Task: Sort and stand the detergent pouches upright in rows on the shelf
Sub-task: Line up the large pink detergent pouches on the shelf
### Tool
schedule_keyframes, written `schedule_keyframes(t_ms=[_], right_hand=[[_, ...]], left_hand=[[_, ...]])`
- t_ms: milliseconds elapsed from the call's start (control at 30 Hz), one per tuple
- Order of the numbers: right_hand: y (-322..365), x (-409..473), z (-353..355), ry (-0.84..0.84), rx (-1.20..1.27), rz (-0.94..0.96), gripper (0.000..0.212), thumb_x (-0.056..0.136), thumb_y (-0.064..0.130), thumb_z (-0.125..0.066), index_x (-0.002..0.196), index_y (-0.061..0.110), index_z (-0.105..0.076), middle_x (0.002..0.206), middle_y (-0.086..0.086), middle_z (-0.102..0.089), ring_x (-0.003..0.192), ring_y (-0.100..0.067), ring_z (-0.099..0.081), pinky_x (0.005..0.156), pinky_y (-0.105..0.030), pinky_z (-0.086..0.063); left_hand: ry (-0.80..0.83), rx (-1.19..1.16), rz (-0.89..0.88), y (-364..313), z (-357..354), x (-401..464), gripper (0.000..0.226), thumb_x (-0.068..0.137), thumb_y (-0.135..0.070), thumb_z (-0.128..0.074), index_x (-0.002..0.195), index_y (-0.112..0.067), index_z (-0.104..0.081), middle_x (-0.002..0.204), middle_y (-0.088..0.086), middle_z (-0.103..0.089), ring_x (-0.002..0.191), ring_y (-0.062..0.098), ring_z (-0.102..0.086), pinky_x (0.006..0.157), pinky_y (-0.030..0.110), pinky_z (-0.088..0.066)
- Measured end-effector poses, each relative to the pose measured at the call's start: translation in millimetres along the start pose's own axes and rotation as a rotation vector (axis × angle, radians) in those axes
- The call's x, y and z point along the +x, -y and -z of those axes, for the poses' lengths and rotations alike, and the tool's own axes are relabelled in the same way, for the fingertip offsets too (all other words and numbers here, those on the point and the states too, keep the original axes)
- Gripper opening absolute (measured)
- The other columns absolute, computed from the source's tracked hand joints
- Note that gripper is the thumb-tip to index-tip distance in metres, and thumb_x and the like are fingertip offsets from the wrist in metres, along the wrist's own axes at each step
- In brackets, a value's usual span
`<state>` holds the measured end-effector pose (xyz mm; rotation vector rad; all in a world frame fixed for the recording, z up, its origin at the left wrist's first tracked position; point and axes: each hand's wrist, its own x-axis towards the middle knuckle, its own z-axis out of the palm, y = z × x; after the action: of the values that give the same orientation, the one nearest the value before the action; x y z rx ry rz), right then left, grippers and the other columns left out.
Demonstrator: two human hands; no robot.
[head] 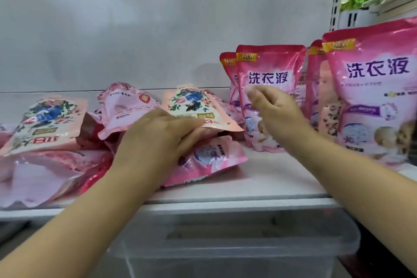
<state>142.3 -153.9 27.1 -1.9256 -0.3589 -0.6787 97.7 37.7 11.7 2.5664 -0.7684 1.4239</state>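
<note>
Sorting is under way: a floral pouch [198,106] atop the left heap [67,142] is gripped by the left hand [158,140]. Nothing is held by the loosely curled right hand [270,108], near the upright pouches [270,88] at right. Lifting and standing is likely called for next.

Four pink pouches stand upright toward the shelf's [259,187] right end, in two pairs: a front pouch [268,88] with one [227,74] behind it, and a nearer pouch [374,88] with another [314,79] behind. A heap lies flat at the left end; at least six show, three with floral prints [47,119] [191,104] [126,106], but overlap prevents an exact count. Two hands [158,140] [275,108] are over the shelf. One clear bin [225,244] sits below.
</note>
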Motion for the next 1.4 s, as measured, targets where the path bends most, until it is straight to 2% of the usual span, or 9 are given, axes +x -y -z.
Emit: schedule_keyframes(t_ms=[233, 367, 467, 600, 767, 967, 1100, 1200, 1400], right_hand=[[14, 3, -18, 0.255, 0.125, -0.132, 0.062, 0.082, 0.049, -0.058, 0.133, 0.018, -0.042, 0.114, 0.011, -0.049, 0.101, -0.009, -0.051, 0.087, -0.025, -0.041], [17, 4, -16, 0.378, 0.06, -0.211, 0.04, 0.075, 0.045, -0.068, 0.096, 0.013, -0.056, 0.065, 0.008, -0.066, 0.05, 0.0, -0.06, 0.048, -0.01, -0.046], [16, 3, -7, 0.479, 0.11, -0.311, 0.064, 0.053, 0.043, -0.079, 0.1, 0.007, -0.056, 0.089, -0.009, -0.073, 0.087, -0.025, -0.07, 0.085, -0.038, -0.055], [24, -6, 2, 0.52, 0.149, -0.319, 0.081, 0.039, 0.049, -0.079, 0.105, 0.009, -0.056, 0.093, -0.01, -0.073, 0.088, -0.033, -0.069, 0.089, -0.053, -0.05], [27, -11, 8, 0.485, 0.293, -0.33, 0.066, 0.061, 0.021, -0.074, 0.117, 0.019, -0.041, 0.098, -0.014, -0.061, 0.064, -0.021, -0.069, 0.061, -0.036, -0.059], [18, -24, 21, 0.442, 0.478, -0.335, 0.027, 0.059, 0.013, -0.069, 0.083, 0.009, -0.058, 0.068, -0.007, -0.072, 0.058, -0.019, -0.069, 0.052, -0.03, -0.058], [7, -36, 23, 0.244, 0.771, -0.303, 0.024, 0.057, 0.016, -0.067, 0.08, 0.011, -0.061, 0.064, -0.005, -0.071, 0.056, -0.016, -0.068, 0.053, -0.031, -0.057], [3, -39, 31, 0.178, 0.916, -0.245, 0.023, 0.058, 0.016, -0.066, 0.08, 0.011, -0.064, 0.068, -0.005, -0.072, 0.059, -0.017, -0.069, 0.057, -0.034, -0.057], [5, -37, 64, 0.46, 0.533, -0.224, 0.029, 0.049, 0.02, -0.075, 0.076, 0.008, -0.071, 0.081, -0.007, -0.073, 0.07, -0.019, -0.07, 0.065, -0.034, -0.059]], left_hand=[[-0.011, -0.203, -0.251, 21, 10, -32, 0.033, 0.092, -0.04, -0.042, 0.111, -0.017, -0.058, 0.112, -0.002, -0.059, 0.102, 0.012, -0.058, 0.096, 0.021, -0.041], [0.131, -0.241, -0.192, 26, 22, -42, 0.045, 0.089, -0.052, -0.041, 0.12, -0.023, -0.055, 0.121, -0.004, -0.053, 0.117, 0.01, -0.047, 0.104, 0.021, -0.033], [0.25, -0.188, 0.015, 22, 31, -52, 0.066, 0.081, -0.076, -0.017, 0.131, -0.04, -0.04, 0.139, -0.009, -0.03, 0.135, 0.006, -0.02, 0.111, 0.028, -0.02], [0.451, -0.053, 0.396, 3, 30, -58, 0.074, 0.041, -0.096, 0.005, 0.11, -0.07, 0.016, 0.152, -0.008, 0.021, 0.139, 0.007, 0.015, 0.11, 0.027, -0.002], [0.283, -0.22, 0.508, -12, 23, -54, 0.089, 0.051, -0.065, -0.043, 0.131, -0.055, -0.007, 0.154, 0.003, -0.009, 0.139, 0.019, -0.015, 0.106, 0.025, -0.019], [0.022, -0.316, 0.644, -17, 21, -49, 0.113, 0.042, -0.061, -0.059, 0.143, -0.037, -0.014, 0.133, 0.007, -0.039, 0.122, 0.024, -0.041, 0.102, 0.037, -0.033], [-0.213, -0.502, 0.697, -21, 25, -40, 0.07, 0.054, -0.064, -0.051, 0.113, -0.027, -0.043, 0.092, -0.015, -0.052, 0.09, 0.009, -0.053, 0.079, 0.026, -0.043], [-0.101, -0.782, 0.761, -32, 29, -33, 0.041, 0.056, -0.063, -0.048, 0.084, -0.035, -0.059, 0.075, -0.014, -0.064, 0.067, -0.004, -0.058, 0.067, 0.021, -0.046], [-0.184, -0.973, 0.707, -36, 29, 15, 0.018, 0.073, -0.038, -0.064, 0.065, -0.022, -0.067, 0.069, -0.006, -0.072, 0.071, 0.017, -0.069, 0.068, 0.031, -0.057]])
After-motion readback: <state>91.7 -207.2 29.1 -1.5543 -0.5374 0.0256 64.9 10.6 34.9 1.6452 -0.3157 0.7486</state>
